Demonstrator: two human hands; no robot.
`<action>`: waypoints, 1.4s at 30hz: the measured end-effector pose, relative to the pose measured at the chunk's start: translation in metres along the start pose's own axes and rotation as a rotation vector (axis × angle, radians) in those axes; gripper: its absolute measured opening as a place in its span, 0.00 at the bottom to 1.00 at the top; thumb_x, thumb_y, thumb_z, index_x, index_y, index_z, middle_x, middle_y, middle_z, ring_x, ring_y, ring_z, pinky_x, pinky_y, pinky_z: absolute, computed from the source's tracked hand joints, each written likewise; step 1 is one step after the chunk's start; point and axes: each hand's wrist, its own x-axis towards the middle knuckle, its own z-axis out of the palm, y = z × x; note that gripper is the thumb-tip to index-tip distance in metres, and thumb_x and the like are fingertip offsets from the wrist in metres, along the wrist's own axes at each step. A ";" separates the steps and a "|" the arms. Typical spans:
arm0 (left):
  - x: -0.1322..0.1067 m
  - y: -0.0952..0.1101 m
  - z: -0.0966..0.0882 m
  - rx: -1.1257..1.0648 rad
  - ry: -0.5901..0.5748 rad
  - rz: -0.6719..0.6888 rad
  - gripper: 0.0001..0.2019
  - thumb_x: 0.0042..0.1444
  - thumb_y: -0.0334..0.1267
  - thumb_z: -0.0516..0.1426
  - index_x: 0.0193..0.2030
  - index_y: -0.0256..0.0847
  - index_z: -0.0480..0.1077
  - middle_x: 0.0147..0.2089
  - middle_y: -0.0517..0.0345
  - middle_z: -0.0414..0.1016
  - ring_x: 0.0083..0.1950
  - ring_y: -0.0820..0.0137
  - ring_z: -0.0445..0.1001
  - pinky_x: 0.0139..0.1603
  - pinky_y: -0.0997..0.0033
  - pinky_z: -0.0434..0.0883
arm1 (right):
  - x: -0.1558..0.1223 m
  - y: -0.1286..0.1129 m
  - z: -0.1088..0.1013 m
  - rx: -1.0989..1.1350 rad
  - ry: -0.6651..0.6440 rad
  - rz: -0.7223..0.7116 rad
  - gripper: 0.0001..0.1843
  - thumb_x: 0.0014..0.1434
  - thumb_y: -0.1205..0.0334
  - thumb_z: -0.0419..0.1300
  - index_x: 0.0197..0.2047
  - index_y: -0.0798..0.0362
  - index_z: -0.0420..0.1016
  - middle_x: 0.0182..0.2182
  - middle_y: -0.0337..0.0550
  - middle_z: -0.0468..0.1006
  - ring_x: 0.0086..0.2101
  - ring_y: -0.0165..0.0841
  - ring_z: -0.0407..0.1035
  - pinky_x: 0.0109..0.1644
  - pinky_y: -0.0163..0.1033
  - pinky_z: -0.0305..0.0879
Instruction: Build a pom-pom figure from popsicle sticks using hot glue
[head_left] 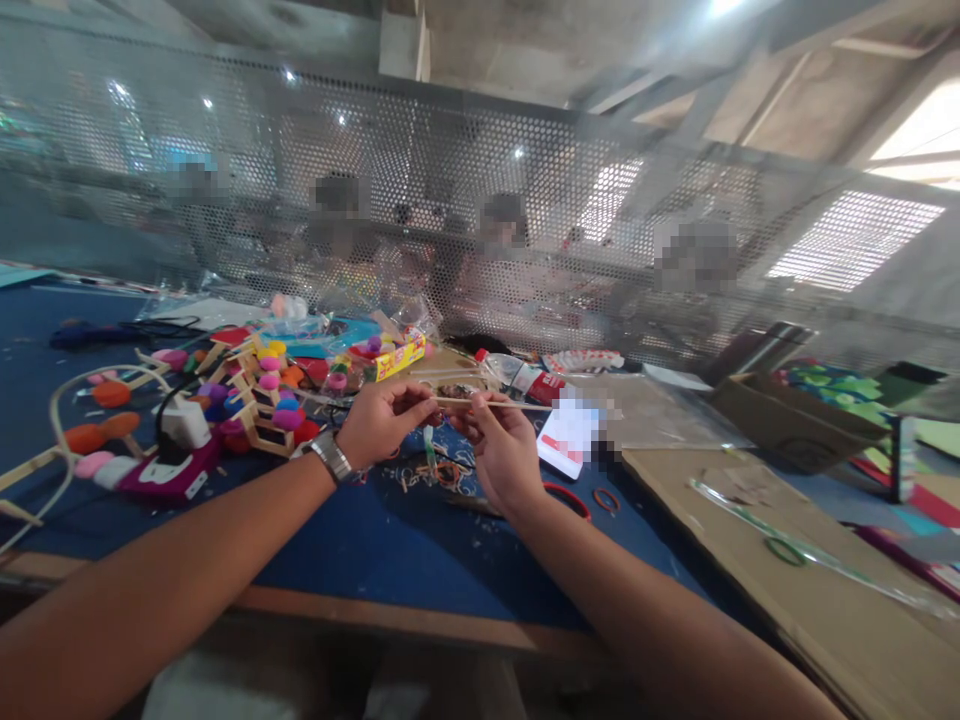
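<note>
A thin, pale wooden stick (pixel 525 405) lies level across both hands above the blue table. My left hand (pixel 384 425), with a metal watch (pixel 330 457) on its wrist, pinches the stick's left part between thumb and fingers. My right hand (pixel 504 455) grips it further right, thumb on top, and its end sticks out past that hand. Something dark and shiny shows between the hands, too blurred to name. Below them lies a heap of clear scraps and rubber bands (pixel 442 472). Scissors with red handles (pixel 568 498) rest partly behind my right wrist.
At left are colourful soft lumps and small wooden frames (pixel 262 390), a white charger plug (pixel 184 425) and a cable. A bottle (pixel 525 378), a lit phone (pixel 562 448) and cardboard (pixel 720 560) lie rightward. A perforated metal screen (pixel 450 150) stands behind, with people beyond it.
</note>
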 end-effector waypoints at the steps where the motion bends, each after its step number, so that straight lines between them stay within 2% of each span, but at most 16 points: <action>1: 0.000 0.000 0.000 0.002 0.001 -0.003 0.08 0.59 0.40 0.61 0.38 0.36 0.75 0.34 0.52 0.84 0.35 0.67 0.84 0.41 0.66 0.83 | -0.001 0.000 0.001 -0.006 -0.006 0.009 0.21 0.43 0.51 0.77 0.32 0.51 0.73 0.28 0.34 0.81 0.29 0.30 0.78 0.37 0.37 0.77; 8: 0.000 -0.002 0.000 -0.071 0.012 -0.030 0.09 0.56 0.40 0.63 0.37 0.36 0.76 0.35 0.51 0.85 0.34 0.67 0.84 0.39 0.66 0.83 | -0.002 0.001 0.002 -0.030 0.011 0.044 0.21 0.39 0.53 0.79 0.32 0.53 0.78 0.27 0.36 0.82 0.28 0.30 0.77 0.39 0.38 0.77; 15: 0.001 0.000 0.002 -0.187 0.055 -0.115 0.09 0.49 0.37 0.67 0.35 0.36 0.76 0.32 0.53 0.85 0.33 0.67 0.84 0.39 0.67 0.83 | 0.000 0.002 0.003 0.017 0.030 0.033 0.20 0.37 0.55 0.80 0.31 0.53 0.79 0.26 0.36 0.82 0.26 0.30 0.77 0.33 0.35 0.75; 22: 0.002 0.003 0.001 -0.231 0.067 -0.161 0.07 0.48 0.35 0.67 0.34 0.36 0.78 0.30 0.54 0.84 0.30 0.68 0.84 0.37 0.68 0.83 | -0.001 0.000 0.004 0.022 0.028 0.035 0.19 0.37 0.55 0.80 0.30 0.53 0.79 0.25 0.35 0.82 0.25 0.29 0.77 0.37 0.35 0.78; 31: 0.001 0.005 0.004 -0.261 0.087 -0.171 0.05 0.47 0.32 0.65 0.32 0.36 0.77 0.29 0.56 0.84 0.29 0.69 0.83 0.36 0.70 0.82 | -0.001 0.000 0.004 0.013 0.036 0.031 0.19 0.37 0.55 0.80 0.29 0.53 0.79 0.25 0.35 0.82 0.28 0.30 0.78 0.36 0.34 0.78; 42: 0.001 0.005 0.002 -0.156 0.054 -0.141 0.06 0.51 0.38 0.66 0.32 0.36 0.78 0.26 0.56 0.82 0.27 0.71 0.81 0.31 0.74 0.79 | -0.002 -0.002 0.004 0.001 0.017 0.067 0.18 0.38 0.56 0.79 0.28 0.54 0.79 0.24 0.37 0.82 0.27 0.29 0.78 0.35 0.33 0.78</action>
